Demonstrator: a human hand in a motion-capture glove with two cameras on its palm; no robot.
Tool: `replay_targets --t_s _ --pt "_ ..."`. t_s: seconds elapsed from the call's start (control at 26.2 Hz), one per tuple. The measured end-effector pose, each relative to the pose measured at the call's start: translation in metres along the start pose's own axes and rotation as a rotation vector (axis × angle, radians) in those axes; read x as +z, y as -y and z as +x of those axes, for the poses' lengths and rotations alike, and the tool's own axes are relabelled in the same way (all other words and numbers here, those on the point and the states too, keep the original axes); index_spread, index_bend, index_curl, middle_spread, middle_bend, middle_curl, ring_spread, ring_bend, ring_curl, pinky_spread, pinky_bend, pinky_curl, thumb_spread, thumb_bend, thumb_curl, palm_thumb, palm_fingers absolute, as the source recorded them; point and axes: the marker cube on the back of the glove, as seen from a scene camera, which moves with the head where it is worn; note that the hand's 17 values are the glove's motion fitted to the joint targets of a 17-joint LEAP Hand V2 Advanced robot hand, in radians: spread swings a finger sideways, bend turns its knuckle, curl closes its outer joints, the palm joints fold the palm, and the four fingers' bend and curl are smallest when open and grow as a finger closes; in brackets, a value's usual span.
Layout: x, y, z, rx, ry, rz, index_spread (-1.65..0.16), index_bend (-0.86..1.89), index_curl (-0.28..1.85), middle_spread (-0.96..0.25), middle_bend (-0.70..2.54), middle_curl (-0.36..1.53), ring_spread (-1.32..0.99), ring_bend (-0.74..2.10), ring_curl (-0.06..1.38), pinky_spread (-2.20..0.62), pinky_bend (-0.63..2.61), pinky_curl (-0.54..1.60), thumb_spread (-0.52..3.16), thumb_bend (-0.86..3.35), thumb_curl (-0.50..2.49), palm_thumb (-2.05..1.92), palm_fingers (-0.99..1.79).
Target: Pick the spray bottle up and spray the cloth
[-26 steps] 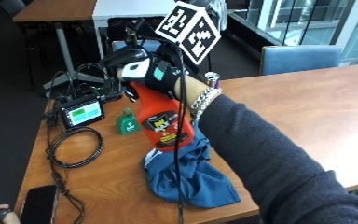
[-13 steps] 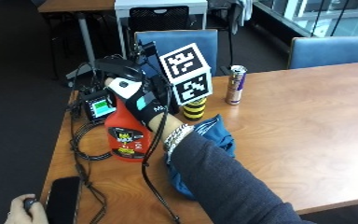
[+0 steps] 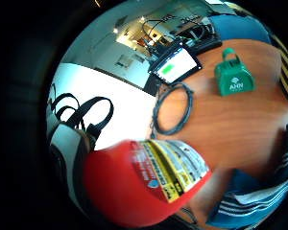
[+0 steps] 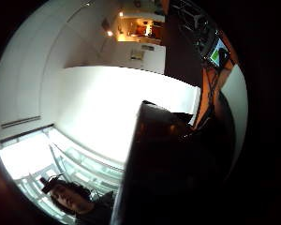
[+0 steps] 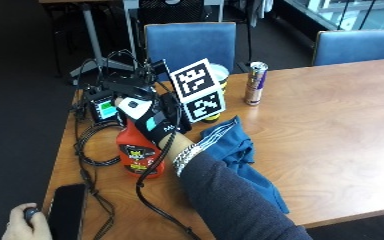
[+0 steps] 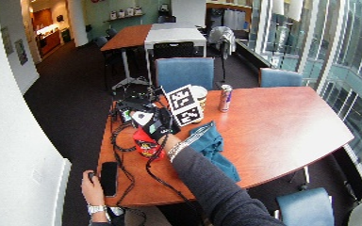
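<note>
A red spray bottle with a yellow label stands upright on the wooden table, left of a crumpled blue cloth. My gloved right hand grips the bottle's white head and neck from above. I cannot tell whether the base touches the table. The little finger side palm view shows the red body close under the palm, with the striped cloth beside it. A dark shape fills much of the thumb side palm view. The wide view has the bottle, hand and cloth at the table's left part.
A small lit screen, black cables and a green bell lie behind the bottle. A drink can and a cup stand farther back. A phone lies by a bare hand at the front corner.
The outside camera has shifted. One second ago the bottle was held over the cloth's edge; now it is lower, to the left of the cloth, still gripped.
</note>
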Motion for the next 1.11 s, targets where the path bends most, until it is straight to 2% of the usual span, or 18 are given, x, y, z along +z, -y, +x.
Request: replay_targets --t_s 0.73,0.95,1.11 --pt "0.003 0.002 -0.009 -0.008 -0.012 -0.024 -0.32 0.3 0.62 -0.25 0.66 0.52 -0.25 0.64 0.47 -0.33 0.39 0.4 0.22 -0.03 0.8 0.91 1.38" --pt "0.004 0.009 -0.001 0.049 0.015 -0.168 -0.33 0.3 0.62 -0.24 0.64 0.51 -0.25 0.61 0.46 -0.32 0.39 0.4 0.24 -0.03 0.8 0.92 1.33" --pt "0.0 0.01 0.01 0.093 -0.014 -0.249 -0.33 0.25 0.61 -0.24 0.62 0.51 -0.23 0.59 0.46 -0.22 0.33 0.38 0.28 -0.01 0.8 0.96 1.17"
